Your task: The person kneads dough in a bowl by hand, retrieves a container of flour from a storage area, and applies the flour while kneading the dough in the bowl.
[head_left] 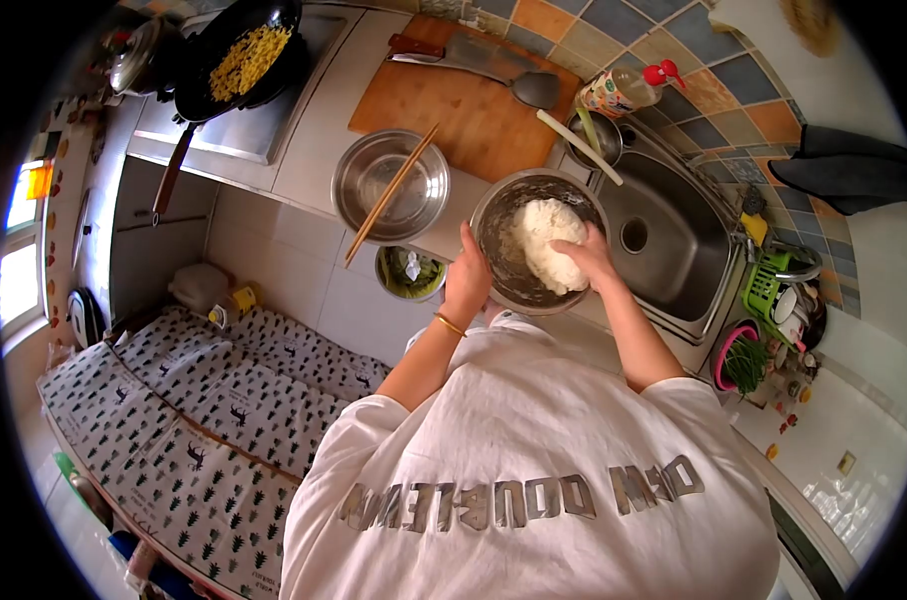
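Observation:
A metal mixing bowl coated with floury residue is at the front edge of the counter. Inside it is a lump of pale dough with a rough surface. My left hand holds the bowl's left rim, thumb up along the side and the other fingers hidden beneath. From the right, my right hand reaches over the rim and grips the dough, its thumb lying across the top. To the left stands a second metal bowl with a pair of chopsticks laid across it.
A wooden cutting board bears a cleaver and a spatula. The sink is at right, a bottle behind it. Scrambled egg sits in a wok at far left. Below is a bin with green scraps.

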Demonstrator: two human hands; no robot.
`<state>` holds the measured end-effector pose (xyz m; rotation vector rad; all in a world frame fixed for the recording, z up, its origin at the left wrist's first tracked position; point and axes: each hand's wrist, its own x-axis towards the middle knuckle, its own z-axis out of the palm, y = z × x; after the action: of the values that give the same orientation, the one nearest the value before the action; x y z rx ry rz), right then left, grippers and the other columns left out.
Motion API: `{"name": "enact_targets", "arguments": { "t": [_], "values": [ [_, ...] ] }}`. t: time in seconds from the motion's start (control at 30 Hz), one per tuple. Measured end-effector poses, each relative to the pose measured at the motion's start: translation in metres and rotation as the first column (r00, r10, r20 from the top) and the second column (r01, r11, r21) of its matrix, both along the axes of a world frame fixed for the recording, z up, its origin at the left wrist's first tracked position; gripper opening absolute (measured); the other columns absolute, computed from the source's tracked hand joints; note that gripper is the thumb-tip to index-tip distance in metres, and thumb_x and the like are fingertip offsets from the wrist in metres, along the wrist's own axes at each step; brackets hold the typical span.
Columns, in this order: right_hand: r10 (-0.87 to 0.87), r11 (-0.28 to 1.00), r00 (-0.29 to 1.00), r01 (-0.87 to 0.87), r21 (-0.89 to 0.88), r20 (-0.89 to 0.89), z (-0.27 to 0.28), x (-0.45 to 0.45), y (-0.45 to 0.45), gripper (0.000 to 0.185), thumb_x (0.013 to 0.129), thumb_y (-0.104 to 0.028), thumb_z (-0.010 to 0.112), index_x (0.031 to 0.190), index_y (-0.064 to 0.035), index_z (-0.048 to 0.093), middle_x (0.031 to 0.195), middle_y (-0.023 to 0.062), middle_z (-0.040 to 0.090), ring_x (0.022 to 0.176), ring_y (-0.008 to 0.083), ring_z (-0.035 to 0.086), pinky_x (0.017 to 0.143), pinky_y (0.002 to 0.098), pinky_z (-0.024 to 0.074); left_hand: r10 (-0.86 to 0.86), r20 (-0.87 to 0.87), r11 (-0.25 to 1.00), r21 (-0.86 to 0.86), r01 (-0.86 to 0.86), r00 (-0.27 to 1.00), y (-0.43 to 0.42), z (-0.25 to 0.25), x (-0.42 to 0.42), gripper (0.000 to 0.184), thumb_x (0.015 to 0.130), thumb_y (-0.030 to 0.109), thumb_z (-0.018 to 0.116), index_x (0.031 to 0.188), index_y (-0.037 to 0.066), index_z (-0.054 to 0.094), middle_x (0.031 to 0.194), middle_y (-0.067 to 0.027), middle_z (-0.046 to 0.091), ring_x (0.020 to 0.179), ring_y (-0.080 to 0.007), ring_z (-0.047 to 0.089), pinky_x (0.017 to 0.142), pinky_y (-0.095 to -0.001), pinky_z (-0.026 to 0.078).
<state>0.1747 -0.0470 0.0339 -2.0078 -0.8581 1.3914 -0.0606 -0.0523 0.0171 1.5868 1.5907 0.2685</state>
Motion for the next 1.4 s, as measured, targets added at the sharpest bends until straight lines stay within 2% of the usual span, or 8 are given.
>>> {"name": "enact_targets", "arguments": {
  "t": [0.1,0.2,0.67,1.03,1.17,1.3,1.33,1.4],
  "values": [
    [0.175,0.971,0.796,-0.238,0.035,0.579,0.02,0.006,0.004,0.063,0.065,-0.024,0.081,0.113,0.0032,0.052,0.11,0.0213,0.062,0.098,0.0326,0.063,0.084,0.0383,0.0509,-0.007,0.01,1.0,0.017,0.007,1.0,-0.001,0.0,0.0,0.066,0.087,0.007,0.046,0.142,-0.007,0.011,0.082,-0.0308,0.064,0.07,-0.0463,0.063,0.062,-0.0521,0.05],
    [0.268,0.959,0.648,-0.253,-0.129,0.713,0.06,-0.024,0.014,0.063,0.065,-0.027,0.08,0.111,0.0024,0.049,0.109,0.0225,0.061,0.098,0.036,0.061,0.082,0.0422,0.0512,0.002,0.036,0.998,0.057,-0.004,0.999,-0.003,-0.003,-0.001,0.066,0.087,0.006,0.046,0.142,-0.008,0.012,0.082,-0.0306,0.064,0.071,-0.0468,0.062,0.062,-0.0522,0.05],
    [0.272,0.951,0.703,-0.301,-0.072,0.657,-0.047,-0.08,-0.004,0.081,0.066,-0.035,0.078,0.127,0.0005,0.039,0.122,0.0207,0.055,0.111,0.0371,0.055,0.092,0.0435,0.045,0.007,0.025,0.999,0.036,-0.008,1.0,-0.005,-0.008,0.001,0.065,0.09,0.01,0.044,0.142,-0.009,0.01,0.076,-0.0284,0.064,0.065,-0.0452,0.062,0.056,-0.0518,0.05],
    [0.373,0.922,0.786,-0.374,-0.101,0.494,-0.049,-0.051,-0.009,0.092,0.067,-0.042,0.077,0.138,-0.005,0.031,0.137,0.0217,0.043,0.128,0.0355,0.042,0.102,0.0424,0.0396,-0.011,0.049,1.0,-0.028,0.013,0.999,-0.001,0.01,-0.001,0.065,0.089,0.008,0.043,0.142,-0.009,0.009,0.077,-0.0287,0.063,0.063,-0.0451,0.061,0.057,-0.0501,0.05],
    [0.45,0.885,0.783,-0.456,-0.095,0.43,0.004,-0.022,-0.012,0.073,0.073,-0.027,0.075,0.136,-0.0111,0.041,0.135,0.0207,0.043,0.129,0.0341,0.04,0.106,0.0383,0.0363,-0.01,0.05,1.0,0.012,0.01,0.999,-0.004,-0.001,-0.002,0.064,0.091,0.01,0.045,0.142,-0.006,0.01,0.074,-0.0284,0.062,0.064,-0.0453,0.061,0.058,-0.052,0.048],
    [0.217,0.908,0.782,-0.382,0.174,0.584,0.02,-0.039,0.0,0.033,0.073,-0.02,0.072,0.096,-0.0061,0.053,0.112,0.0124,0.057,0.1,0.0265,0.053,0.083,0.0374,0.0441,-0.001,0.051,0.999,0.052,-0.002,0.999,-0.005,-0.009,-0.002,0.063,0.092,0.012,0.045,0.143,-0.004,0.011,0.074,-0.0286,0.062,0.065,-0.046,0.06,0.058,-0.053,0.047],
    [0.163,0.939,0.872,-0.28,0.198,0.462,0.028,-0.053,0.011,0.024,0.073,-0.014,0.069,0.072,-0.0045,0.048,0.081,0.0091,0.06,0.07,0.0253,0.05,0.065,0.0371,0.042,-0.013,0.043,0.998,0.056,0.01,0.999,-0.005,-0.01,-0.002,0.063,0.091,0.011,0.044,0.142,-0.006,0.011,0.076,-0.0295,0.062,0.066,-0.0459,0.061,0.058,-0.0524,0.048],
    [0.176,0.971,0.959,-0.207,0.122,0.221,0.008,-0.075,0.018,0.024,0.071,-0.01,0.066,0.062,-0.004,0.044,0.063,0.0086,0.052,0.058,0.0247,0.045,0.058,0.0379,0.0399,-0.037,0.028,0.997,0.062,0.035,0.999,-0.004,-0.011,-0.003,0.064,0.089,0.008,0.044,0.141,-0.01,0.011,0.08,-0.0312,0.063,0.067,-0.0457,0.062,0.058,-0.0511,0.05]
  ]
}}
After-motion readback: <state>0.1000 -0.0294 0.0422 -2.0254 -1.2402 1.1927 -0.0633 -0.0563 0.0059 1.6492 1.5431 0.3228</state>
